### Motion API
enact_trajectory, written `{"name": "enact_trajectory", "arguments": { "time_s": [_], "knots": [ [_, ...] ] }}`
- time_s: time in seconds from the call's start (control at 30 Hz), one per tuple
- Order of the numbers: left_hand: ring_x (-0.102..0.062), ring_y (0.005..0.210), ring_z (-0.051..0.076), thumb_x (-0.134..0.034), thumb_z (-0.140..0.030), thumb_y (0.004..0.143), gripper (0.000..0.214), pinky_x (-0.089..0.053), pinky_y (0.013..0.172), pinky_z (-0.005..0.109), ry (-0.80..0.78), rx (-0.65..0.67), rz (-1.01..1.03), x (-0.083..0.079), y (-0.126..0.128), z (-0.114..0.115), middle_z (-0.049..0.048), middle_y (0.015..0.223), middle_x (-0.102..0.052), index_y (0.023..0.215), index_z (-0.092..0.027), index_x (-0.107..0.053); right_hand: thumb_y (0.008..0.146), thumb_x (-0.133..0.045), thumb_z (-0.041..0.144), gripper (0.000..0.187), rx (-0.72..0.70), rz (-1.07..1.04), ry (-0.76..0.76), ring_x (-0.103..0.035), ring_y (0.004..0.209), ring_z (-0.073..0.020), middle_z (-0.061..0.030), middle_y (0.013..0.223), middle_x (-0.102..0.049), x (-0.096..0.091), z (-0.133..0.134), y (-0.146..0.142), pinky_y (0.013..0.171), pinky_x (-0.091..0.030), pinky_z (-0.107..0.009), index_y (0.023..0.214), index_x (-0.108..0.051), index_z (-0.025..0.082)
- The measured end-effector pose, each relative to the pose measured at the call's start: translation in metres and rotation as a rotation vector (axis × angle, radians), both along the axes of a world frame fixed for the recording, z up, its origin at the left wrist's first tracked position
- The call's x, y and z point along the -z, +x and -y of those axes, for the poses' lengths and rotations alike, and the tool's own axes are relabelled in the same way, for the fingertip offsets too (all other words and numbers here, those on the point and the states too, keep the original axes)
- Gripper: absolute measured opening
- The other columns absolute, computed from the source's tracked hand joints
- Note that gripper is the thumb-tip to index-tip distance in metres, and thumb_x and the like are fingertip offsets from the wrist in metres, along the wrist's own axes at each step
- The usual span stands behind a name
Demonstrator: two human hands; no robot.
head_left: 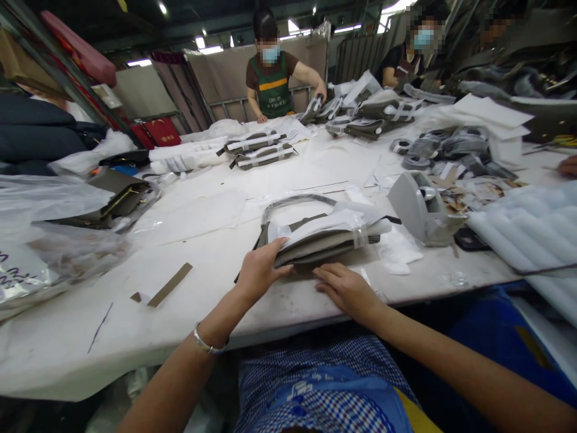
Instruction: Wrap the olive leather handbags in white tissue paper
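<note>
A dark olive handbag [311, 245] lies on its side in front of me, with white paper over it and clear tape near its right end. Its handle [297, 201], wrapped in clear film, arches out behind it. My left hand [261, 264] grips the bag's left end, thumb on top and fingers at the lower edge. My right hand [345, 288] rests on the table just below the bag's front edge, fingers stretched out and fairly flat. Whether its fingertips touch the bag I cannot tell.
A grey tape dispenser [417, 207] stands right of the bag, beside a black phone-like object [471, 239] and white foam sheets [532, 225]. An olive strip [171, 284] lies at left. Wrapped bags [261, 150] lie farther back, where a masked co-worker [274, 84] stands.
</note>
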State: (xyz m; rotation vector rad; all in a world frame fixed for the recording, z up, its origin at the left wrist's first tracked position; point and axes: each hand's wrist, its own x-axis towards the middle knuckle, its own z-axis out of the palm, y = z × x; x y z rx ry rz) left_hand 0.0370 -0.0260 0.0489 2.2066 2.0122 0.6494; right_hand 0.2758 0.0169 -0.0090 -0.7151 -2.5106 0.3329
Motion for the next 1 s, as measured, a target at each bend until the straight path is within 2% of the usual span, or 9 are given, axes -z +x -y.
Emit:
{"name": "enact_trajectory", "arguments": {
  "time_s": [0.17,0.33,0.43,0.5,0.53,0.67,0.73,0.87,1.0],
  "knots": [
    [-0.07,0.098,0.025,-0.078,-0.031,0.077,0.053,-0.053,0.081,0.032,-0.048,-0.008,-0.008,-0.02,-0.006,-0.01,0.0006,0.112,-0.073,0.125,-0.027,-0.057,0.088,-0.068,0.039,0.037,0.134,0.247,-0.034,-0.063,0.096,-0.0284,-0.0124,0.104,-0.069,-0.012,-0.008,-0.018,0.084,-0.052,-0.037,0.116,-0.069,0.014],
    [-0.07,0.097,0.025,-0.077,-0.034,0.078,0.052,-0.051,0.082,0.032,-0.069,-0.02,-0.013,-0.028,-0.007,-0.014,0.0005,0.109,-0.074,0.125,-0.026,-0.058,0.098,-0.05,0.023,0.023,0.169,0.333,-0.047,-0.064,0.089,-0.0238,-0.0113,0.095,-0.071,-0.014,-0.016,-0.032,0.077,-0.044,-0.032,0.105,-0.072,0.018],
    [-0.071,0.096,0.025,-0.077,-0.034,0.078,0.051,-0.051,0.081,0.031,-0.071,-0.021,-0.017,-0.032,-0.007,-0.015,-0.0001,0.108,-0.075,0.125,-0.027,-0.058,0.097,-0.051,0.023,0.021,0.175,0.284,-0.072,-0.064,0.087,-0.0212,-0.0094,0.093,-0.071,-0.018,-0.013,-0.033,0.076,-0.042,-0.03,0.098,-0.071,0.018],
    [-0.071,0.097,0.025,-0.077,-0.034,0.078,0.051,-0.052,0.082,0.031,-0.07,-0.024,-0.025,-0.032,-0.007,-0.015,0.0006,0.109,-0.074,0.125,-0.026,-0.058,0.093,-0.054,0.024,0.016,0.159,0.174,-0.241,-0.064,0.081,-0.0183,-0.0065,0.088,-0.07,-0.021,-0.006,-0.03,0.071,-0.043,-0.027,0.091,-0.069,0.018],
    [-0.071,0.098,0.025,-0.077,-0.034,0.078,0.052,-0.053,0.083,0.031,-0.065,-0.023,-0.031,-0.03,-0.008,-0.014,0.0012,0.111,-0.074,0.126,-0.026,-0.058,0.092,-0.055,0.024,0.014,0.139,0.107,-0.396,-0.063,0.075,-0.0165,-0.0043,0.083,-0.069,-0.021,-0.002,-0.028,0.067,-0.043,-0.026,0.088,-0.067,0.018],
    [-0.07,0.105,0.025,-0.077,-0.028,0.079,0.056,-0.056,0.088,0.033,0.053,0.046,-0.054,-0.007,-0.007,-0.006,0.0054,0.123,-0.07,0.13,-0.023,-0.055,0.092,-0.055,0.033,0.017,0.08,-0.148,-1.246,-0.056,0.049,-0.0109,0.0036,0.06,-0.061,-0.022,0.014,-0.021,0.049,-0.044,-0.021,0.085,-0.058,0.018],
    [-0.065,0.115,0.025,-0.074,-0.024,0.082,0.059,-0.055,0.095,0.035,0.157,0.107,-0.071,0.011,-0.004,0.001,0.0086,0.132,-0.065,0.136,-0.021,-0.051,0.089,-0.06,0.034,0.017,0.107,-0.274,-1.524,-0.059,0.05,-0.0098,0.0043,0.061,-0.06,-0.022,0.02,-0.021,0.049,-0.048,-0.02,0.086,-0.056,0.017],
    [-0.052,0.133,0.025,-0.064,-0.018,0.09,0.062,-0.048,0.109,0.041,0.279,0.205,-0.114,0.04,0.004,0.015,0.0106,0.142,-0.056,0.146,-0.02,-0.039,0.085,-0.067,0.032,0.02,0.127,-0.302,-1.685,-0.064,0.052,-0.0103,0.0017,0.058,-0.064,-0.02,0.027,-0.025,0.051,-0.052,-0.018,0.083,-0.055,0.016],
    [-0.045,0.138,0.026,-0.062,-0.014,0.09,0.063,-0.045,0.112,0.044,0.335,0.209,-0.144,0.05,0.009,0.021,0.0124,0.144,-0.054,0.148,-0.017,-0.037,0.088,-0.063,0.035,0.021,0.088,-0.22,-1.624,-0.066,0.054,-0.0129,0.0025,0.056,-0.063,-0.014,0.032,-0.026,0.052,-0.053,-0.021,0.084,-0.054,0.016]
  ]
}}
